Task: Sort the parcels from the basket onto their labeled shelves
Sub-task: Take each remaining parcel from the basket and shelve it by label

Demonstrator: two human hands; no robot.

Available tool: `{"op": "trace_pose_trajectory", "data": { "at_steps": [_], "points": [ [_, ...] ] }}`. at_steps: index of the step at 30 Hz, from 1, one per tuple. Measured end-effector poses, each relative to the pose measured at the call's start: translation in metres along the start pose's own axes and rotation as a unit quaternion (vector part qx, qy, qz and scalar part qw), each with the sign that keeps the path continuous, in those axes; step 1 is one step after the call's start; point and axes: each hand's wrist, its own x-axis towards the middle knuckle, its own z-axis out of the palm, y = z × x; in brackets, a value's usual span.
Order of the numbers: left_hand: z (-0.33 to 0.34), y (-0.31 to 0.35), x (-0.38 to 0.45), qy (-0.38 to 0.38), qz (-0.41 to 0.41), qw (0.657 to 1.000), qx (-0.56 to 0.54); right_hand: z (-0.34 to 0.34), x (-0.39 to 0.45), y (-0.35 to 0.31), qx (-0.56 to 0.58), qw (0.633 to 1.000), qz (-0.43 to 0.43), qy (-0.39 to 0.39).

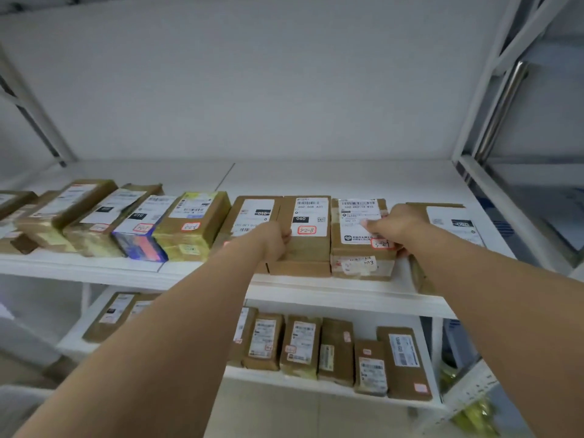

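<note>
While the left hand (278, 240) curls against the 060 parcel (305, 230) and the right hand (396, 227) grips the parcel (360, 238) at its three o'clock, both shelves (347, 289) look well stocked; the basket is out of view, so the remainder is unknown.

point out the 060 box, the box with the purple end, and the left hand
060 box (305, 229): head view, on its white shipping label.
box with the purple end (142, 246): head view, on the purple front face.
left hand (276, 240): head view, on the back of the hand.
</note>
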Motion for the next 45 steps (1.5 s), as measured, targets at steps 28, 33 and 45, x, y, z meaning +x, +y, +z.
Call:
{"op": "trace_pose_trajectory", "data": {
  "at_steps": [28,33,45],
  "points": [
    [-0.148,-0.152,-0.127,0.293,0.028,0.956,-0.018,0.113,-0.117,-0.235,-0.071,0.948,-0.304,0.060],
    [-0.183,-0.239,-0.190,0.329,0.000,0.944,-0.010,0.176,-0.178,-0.304,-0.071,0.936,-0.344,0.028],
    [-0.202,-0.478,-0.353,0.349,-0.178,0.920,-0.011,0.385,-0.325,-0.443,-0.098,0.866,-0.468,-0.145]
  ]
}}
